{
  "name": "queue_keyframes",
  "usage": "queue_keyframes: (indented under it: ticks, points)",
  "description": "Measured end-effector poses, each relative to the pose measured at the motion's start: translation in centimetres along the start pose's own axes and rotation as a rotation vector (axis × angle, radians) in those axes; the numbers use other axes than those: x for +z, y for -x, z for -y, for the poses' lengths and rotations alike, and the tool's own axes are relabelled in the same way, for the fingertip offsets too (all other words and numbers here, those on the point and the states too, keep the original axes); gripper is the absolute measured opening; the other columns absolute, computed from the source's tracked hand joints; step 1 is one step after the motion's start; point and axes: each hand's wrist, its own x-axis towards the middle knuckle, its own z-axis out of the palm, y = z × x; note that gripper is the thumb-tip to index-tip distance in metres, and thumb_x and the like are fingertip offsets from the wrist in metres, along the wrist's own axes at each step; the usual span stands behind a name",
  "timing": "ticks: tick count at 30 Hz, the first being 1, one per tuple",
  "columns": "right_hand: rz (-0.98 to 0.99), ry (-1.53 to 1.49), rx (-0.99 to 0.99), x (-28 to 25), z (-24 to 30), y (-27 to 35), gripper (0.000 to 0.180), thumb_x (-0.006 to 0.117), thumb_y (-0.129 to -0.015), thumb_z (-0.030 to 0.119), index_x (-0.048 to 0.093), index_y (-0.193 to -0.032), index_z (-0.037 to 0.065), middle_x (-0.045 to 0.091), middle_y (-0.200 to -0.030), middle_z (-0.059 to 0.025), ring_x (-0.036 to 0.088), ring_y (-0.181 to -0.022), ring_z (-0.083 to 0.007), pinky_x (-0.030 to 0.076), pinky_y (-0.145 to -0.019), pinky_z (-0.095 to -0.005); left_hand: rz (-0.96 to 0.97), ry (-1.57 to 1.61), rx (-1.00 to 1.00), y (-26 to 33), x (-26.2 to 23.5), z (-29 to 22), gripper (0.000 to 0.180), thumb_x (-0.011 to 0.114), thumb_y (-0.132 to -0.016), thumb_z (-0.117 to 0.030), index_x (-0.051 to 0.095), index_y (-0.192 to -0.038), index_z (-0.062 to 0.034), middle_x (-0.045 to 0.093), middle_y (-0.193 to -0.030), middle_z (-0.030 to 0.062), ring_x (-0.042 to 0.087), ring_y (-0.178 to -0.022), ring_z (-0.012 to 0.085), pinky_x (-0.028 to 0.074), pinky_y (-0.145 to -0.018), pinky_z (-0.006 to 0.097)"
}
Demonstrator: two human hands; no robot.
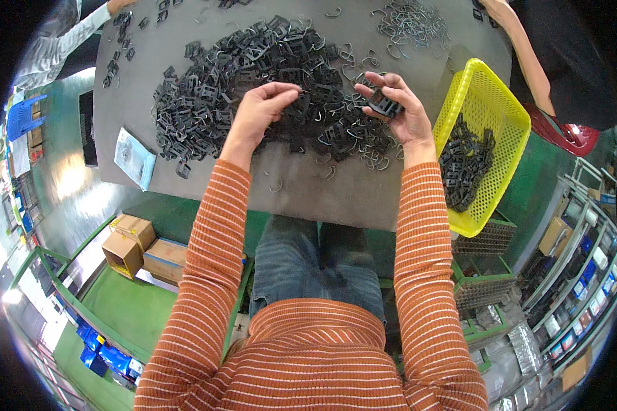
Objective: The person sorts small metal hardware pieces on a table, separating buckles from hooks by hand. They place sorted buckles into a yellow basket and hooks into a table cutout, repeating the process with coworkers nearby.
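A large heap of black plastic buckle-like pieces (216, 92) lies in front of me, with bent metal wire hooks (373, 154) mixed in along its right side. My left hand (259, 115) is over the heap's near middle, thumb and fingertips pinched together. Whatever is between those fingertips is too small and dark to make out. To its right, my right hand (408, 113) is turned palm up and holds a black plastic buckle (384, 105) between thumb and fingers. The two hands are apart.
A yellow perforated basket (511, 127) with black pieces inside stands tilted at the table's right edge. A pile of wire hooks (413, 27) lies far right. A blue-white packet (134, 157) is at the left. Other people's arms (533, 61) reach in at both far corners.
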Motion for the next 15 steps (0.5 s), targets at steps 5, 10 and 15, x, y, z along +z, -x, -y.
queue_keyframes:
  ticks: [5,10,15]
  points:
    - [-0.111,0.995,-0.082,-1.3,-3.4,-6.9,0.025,0.065,-0.078,0.019,0.059,-0.099,0.008,0.064,-0.092,-0.0082,0.062,-0.082,-0.0174,0.051,-0.066,-0.0332,0.149,0.813,-0.192,1.6,-0.4,-2.7,0.018,0.062,-0.085,-0.019,0.062,-0.1,-0.0086,0.065,-0.091,0.0027,0.062,-0.081,0.013,0.052,-0.072,0.032]
    - [-0.185,1.512,-0.27,1.5,-3.2,-6.3,0.03,0.071,-0.071,0.026,0.066,-0.09,0.004,0.066,-0.086,-0.0126,0.063,-0.075,-0.0217,0.048,-0.072,-0.0334,-0.016,0.386,-0.211,-0.6,-1.0,-1.8,0.023,0.065,-0.083,-0.026,0.062,-0.093,-0.0059,0.061,-0.074,-0.0002,0.057,-0.062,0.0125,0.048,-0.058,0.028]
    - [-0.204,0.996,-0.036,-1.1,-1.6,-4.1,0.028,0.072,-0.07,0.028,0.067,-0.078,0.001,0.065,-0.072,-0.0112,0.06,-0.071,-0.0177,0.046,-0.069,-0.0309,-0.281,-0.912,0.04,1.1,3.4,-1.6,0.034,0.071,-0.074,-0.029,0.057,-0.097,-0.0072,0.065,-0.084,0.0146,0.063,-0.082,0.0328,0.05,-0.07,0.041]
